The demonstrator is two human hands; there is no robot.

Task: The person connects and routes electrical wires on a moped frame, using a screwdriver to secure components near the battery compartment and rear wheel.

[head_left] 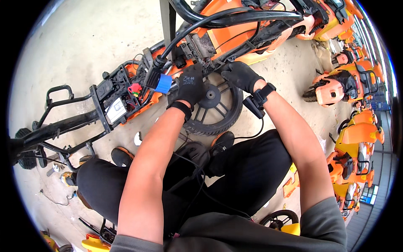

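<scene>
An orange scooter's bare black frame [100, 101] stretches across in front of me, with a black spoked wheel [226, 111] below its middle. My left hand [191, 86], in a black glove, is at the frame just above the wheel hub, its fingers bent inward and their tips hidden. To its right, my right hand [241, 77], also gloved, is closed against the frame and dark cables above the tyre. Whatever the fingers hold is too small or hidden to make out. A black part with a blue end [163, 83] sits just left of my left hand.
Thick black tubing [235, 17] crosses above my hands. A red-capped part [134, 89] and a labelled box [115, 110] sit in the frame at left. Several orange and yellow scooters [336, 88] line the right side. Loose wire [58, 201] lies on the floor at lower left.
</scene>
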